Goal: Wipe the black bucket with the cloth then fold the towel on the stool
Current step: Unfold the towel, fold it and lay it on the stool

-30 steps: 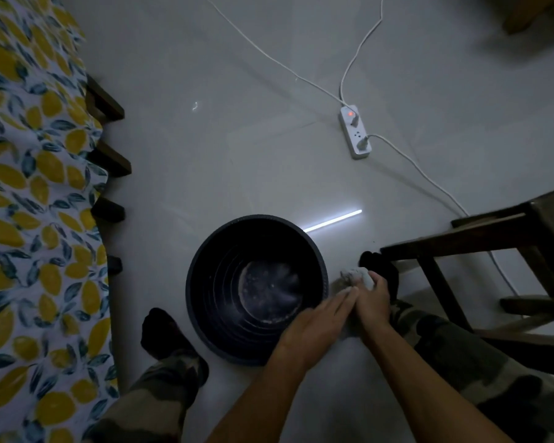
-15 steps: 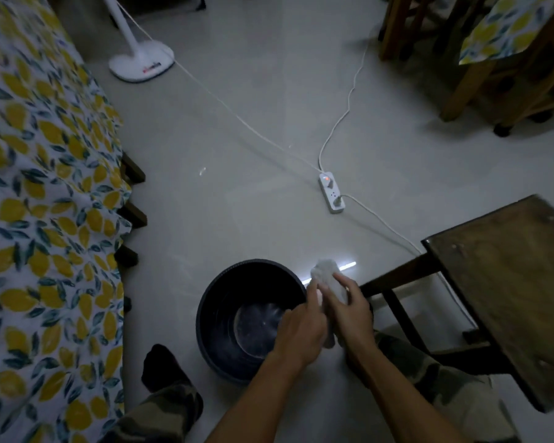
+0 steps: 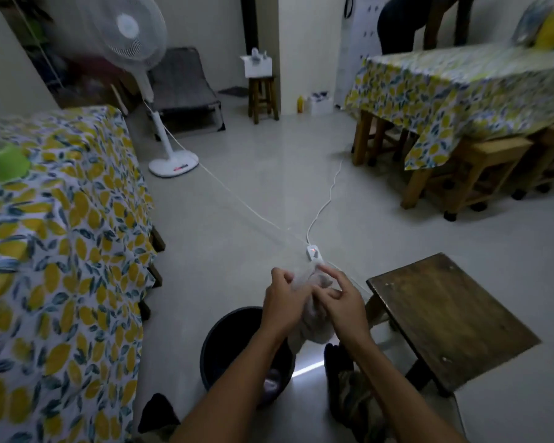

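My left hand (image 3: pixel 283 303) and right hand (image 3: pixel 344 306) pinch the towel (image 3: pixel 314 324) above the bucket (image 3: pixel 224 343); folding begins, next spreading it on the stool (image 3: pixel 445 318).

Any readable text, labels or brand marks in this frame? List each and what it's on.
None can be read.
Fan base: a small red and dark mark, too blurred to read.
Power strip: only a red light, no legible print.
White box on the far stool: no legible print.
Yellow bottle by the wall: too small to tell.
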Demonstrator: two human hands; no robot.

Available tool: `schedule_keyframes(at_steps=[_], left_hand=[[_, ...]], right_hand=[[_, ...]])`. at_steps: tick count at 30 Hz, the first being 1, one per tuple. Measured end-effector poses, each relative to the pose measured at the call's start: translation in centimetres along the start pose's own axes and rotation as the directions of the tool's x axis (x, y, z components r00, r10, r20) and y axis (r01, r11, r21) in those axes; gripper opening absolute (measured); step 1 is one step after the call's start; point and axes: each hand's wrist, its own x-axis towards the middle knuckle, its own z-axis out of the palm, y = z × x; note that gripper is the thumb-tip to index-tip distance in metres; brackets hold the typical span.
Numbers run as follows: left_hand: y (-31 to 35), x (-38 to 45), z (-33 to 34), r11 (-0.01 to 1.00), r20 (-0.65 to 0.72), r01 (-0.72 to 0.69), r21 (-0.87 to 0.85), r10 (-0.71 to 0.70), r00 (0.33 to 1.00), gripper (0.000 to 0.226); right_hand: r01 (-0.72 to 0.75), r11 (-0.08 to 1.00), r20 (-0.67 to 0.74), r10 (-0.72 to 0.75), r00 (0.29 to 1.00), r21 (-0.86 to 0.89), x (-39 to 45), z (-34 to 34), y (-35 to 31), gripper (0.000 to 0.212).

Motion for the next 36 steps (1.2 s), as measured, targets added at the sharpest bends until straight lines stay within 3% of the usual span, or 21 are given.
schedule_keyframes(at_steps=[4, 7, 11, 14, 20, 23, 26, 28, 31, 33, 36], left_hand=[[3.7, -1.8, -1.5, 0.988, -0.058, -0.099, -0.118, 0.092, 0.994, 0.054], [6.7, -2.8, -2.5, 0.976, -0.034, -0.168, -0.141, 0.165, 0.986, 0.051], [10.9, -5.4, -3.0, 0.925, 0.081, -0.32, -0.206, 0.342, 0.936, 0.027], [13.2, -6.7, -3.3, 0.88, 0.153, -0.416, -0.231, 0.455, 0.877, 0.022], [16.1, -8.7, -3.8, 0.836, 0.31, -0.47, -0.283, 0.543, 0.78, 0.017], [16.9, -9.3, -3.6, 0.829, 0.315, -0.502, -0.245, 0.558, 0.768, 0.015], [17.2, -9.5, -3.1, 0.842, 0.325, -0.506, -0.188, 0.54, 0.777, 0.022], [17.1, -9.3, -2.9, 0.837, 0.335, -0.526, -0.152, 0.544, 0.769, 0.023], [16.9, -8.7, -2.5, 0.804, 0.324, -0.592, -0.056, 0.576, 0.751, 0.01], [16.6, -8.2, -2.2, 0.76, 0.332, -0.647, 0.058, 0.597, 0.731, 0.019], [16.1, -7.6, -1.6, 0.695, 0.378, -0.699, 0.167, 0.61, 0.697, 0.025]], right_hand=[[0.063, 0.997, 0.027, -0.062, 0.998, -0.045, -1.4, -4.4, -4.0, 0.065], [0.013, 0.989, 0.175, 0.013, 0.985, -0.149, -1.6, -9.0, -7.9, 0.092], [-0.065, 0.96, 0.32, 0.154, 0.935, -0.273, -2.2, -13.8, -12.8, 0.099], [-0.172, 0.956, 0.369, 0.252, 0.894, -0.237, -3.0, -16.4, -15.6, 0.104], [-0.26, 0.955, 0.449, 0.297, 0.843, -0.143, -4.6, -18.0, -15.9, 0.091], [-0.313, 0.946, 0.364, 0.262, 0.894, 0.086, -4.8, -17.7, -15.2, 0.076], [-0.386, 0.85, 0.289, 0.292, 0.912, 0.359, -5.3, -18.0, -15.6, 0.054], [-0.396, 0.815, 0.277, 0.3, 0.913, 0.424, -5.7, -18.5, -16.2, 0.048], [-0.342, 0.895, 0.291, 0.259, 0.921, 0.286, -6.6, -19.4, -17.3, 0.035], [-0.271, 0.952, 0.272, 0.226, 0.935, 0.139, -7.0, -19.8, -18.1, 0.027], [-0.093, 0.995, 0.072, 0.092, 0.993, 0.019, -7.1, -20.5, -18.5, 0.025]])
